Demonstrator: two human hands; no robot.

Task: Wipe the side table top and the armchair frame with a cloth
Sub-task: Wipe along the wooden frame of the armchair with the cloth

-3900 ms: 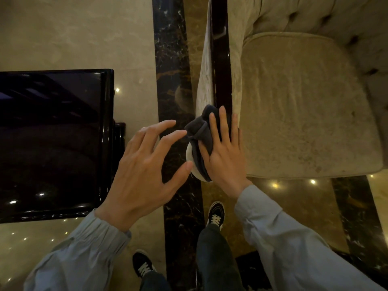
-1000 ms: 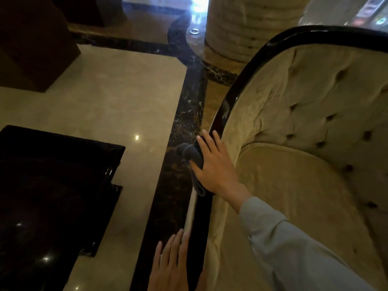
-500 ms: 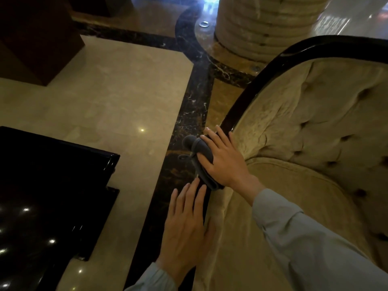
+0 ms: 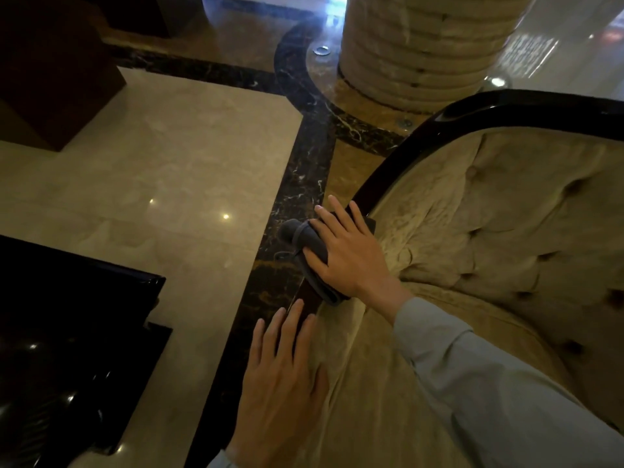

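Right hand (image 4: pixel 351 255) fingers spread, pressing cloth (image 4: pixel 309 246) onto armchair frame (image 4: pixel 398 167); left hand (image 4: pixel 280 376) flat on armrest, fingers extended.

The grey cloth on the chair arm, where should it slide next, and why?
Probably up along the glossy black wooden armchair frame toward the backrest. The right hand presses the crumpled dark grey cloth on the arm, the left hand rests below it, and the curve above looks unwiped.

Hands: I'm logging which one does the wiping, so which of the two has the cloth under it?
The right hand: it presses the dark grey cloth onto the armchair frame. The left hand rests bare on the arm.
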